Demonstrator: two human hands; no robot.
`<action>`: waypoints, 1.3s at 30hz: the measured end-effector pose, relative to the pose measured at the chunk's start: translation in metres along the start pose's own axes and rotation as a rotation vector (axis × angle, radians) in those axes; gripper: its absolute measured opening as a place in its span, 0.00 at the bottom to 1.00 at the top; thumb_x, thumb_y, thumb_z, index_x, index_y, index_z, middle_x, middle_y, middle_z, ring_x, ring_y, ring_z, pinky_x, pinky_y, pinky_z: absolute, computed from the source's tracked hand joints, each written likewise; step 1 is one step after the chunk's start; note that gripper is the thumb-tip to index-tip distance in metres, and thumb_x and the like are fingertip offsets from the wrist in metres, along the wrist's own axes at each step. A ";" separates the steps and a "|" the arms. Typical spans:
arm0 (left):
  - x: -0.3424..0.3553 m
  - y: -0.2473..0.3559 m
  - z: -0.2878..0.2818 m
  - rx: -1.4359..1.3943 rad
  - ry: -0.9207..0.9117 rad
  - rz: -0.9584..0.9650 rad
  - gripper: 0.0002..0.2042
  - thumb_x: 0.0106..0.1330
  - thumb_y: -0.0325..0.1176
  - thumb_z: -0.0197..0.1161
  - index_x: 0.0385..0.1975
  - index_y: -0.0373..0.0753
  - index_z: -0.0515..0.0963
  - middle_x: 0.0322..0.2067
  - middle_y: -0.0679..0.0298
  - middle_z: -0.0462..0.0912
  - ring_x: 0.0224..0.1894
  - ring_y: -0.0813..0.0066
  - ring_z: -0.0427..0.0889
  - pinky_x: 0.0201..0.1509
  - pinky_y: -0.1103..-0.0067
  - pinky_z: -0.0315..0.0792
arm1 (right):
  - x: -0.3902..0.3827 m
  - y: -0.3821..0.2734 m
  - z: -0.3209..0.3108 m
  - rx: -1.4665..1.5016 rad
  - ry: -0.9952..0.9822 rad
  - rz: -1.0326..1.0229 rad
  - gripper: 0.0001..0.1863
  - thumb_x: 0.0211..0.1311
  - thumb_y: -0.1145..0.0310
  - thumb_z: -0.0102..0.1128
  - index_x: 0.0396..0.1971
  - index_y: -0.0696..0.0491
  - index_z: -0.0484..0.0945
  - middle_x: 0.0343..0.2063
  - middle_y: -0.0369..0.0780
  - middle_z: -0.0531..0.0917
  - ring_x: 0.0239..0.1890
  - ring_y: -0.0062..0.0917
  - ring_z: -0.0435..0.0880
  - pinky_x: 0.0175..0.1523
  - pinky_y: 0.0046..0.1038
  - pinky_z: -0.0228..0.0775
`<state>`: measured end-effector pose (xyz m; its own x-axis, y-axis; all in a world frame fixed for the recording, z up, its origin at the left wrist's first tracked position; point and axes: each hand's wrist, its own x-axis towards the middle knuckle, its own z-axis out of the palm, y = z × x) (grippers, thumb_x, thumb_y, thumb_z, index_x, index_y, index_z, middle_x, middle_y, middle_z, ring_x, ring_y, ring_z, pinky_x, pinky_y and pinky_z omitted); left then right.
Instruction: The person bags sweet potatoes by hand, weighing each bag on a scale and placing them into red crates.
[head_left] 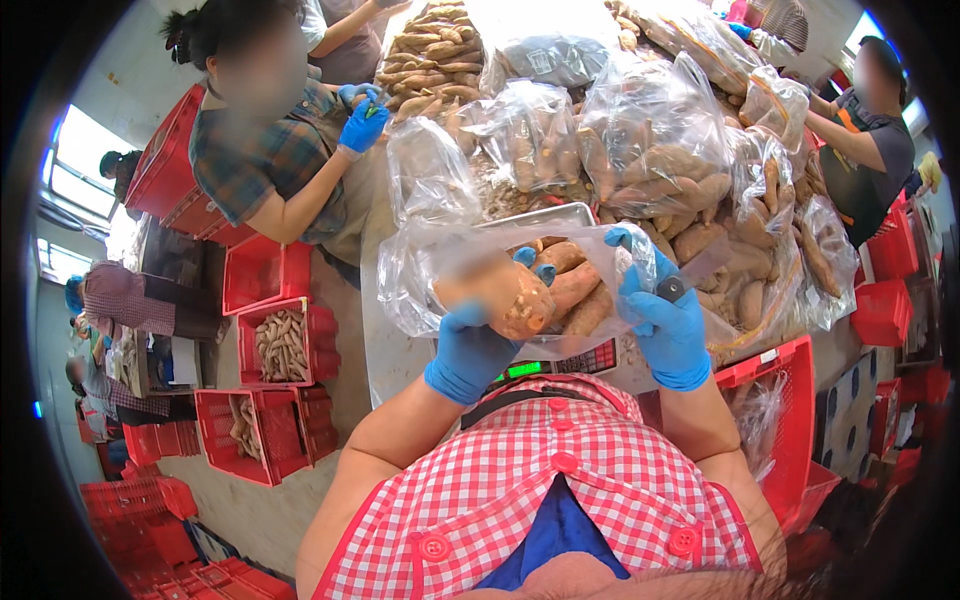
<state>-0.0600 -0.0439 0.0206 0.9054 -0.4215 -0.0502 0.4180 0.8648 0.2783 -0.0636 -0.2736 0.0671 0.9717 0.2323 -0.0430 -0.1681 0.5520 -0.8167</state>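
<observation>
With our left hand (466, 350) we gripped a tan, orange-scarred sweet potato (522, 306), its left end blurred, our right hand (668, 332) clutching a clear bag (607, 270).

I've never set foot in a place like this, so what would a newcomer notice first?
Probably the bright blue gloves at centre: the left hand grips a big sweet potato, while the right hand holds the edge of a clear bag. Just beyond, filled plastic bags crowd the table. Red crates stand to both sides.
</observation>
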 end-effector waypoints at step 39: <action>-0.009 -0.036 -0.005 0.027 0.166 -0.156 0.38 0.58 0.56 0.60 0.65 0.43 0.59 0.55 0.61 0.72 0.53 0.66 0.75 0.46 0.74 0.74 | -0.011 0.018 0.014 -1.799 -0.077 -0.656 0.17 0.45 0.71 0.61 0.39 0.56 0.74 0.19 0.39 0.72 0.20 0.32 0.74 0.24 0.33 0.63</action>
<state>-0.0827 -0.0699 0.0059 0.8308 -0.4968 -0.2508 0.5536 0.7842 0.2805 -0.0799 -0.2553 0.0609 0.7851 0.4205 0.4547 0.5623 -0.7918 -0.2386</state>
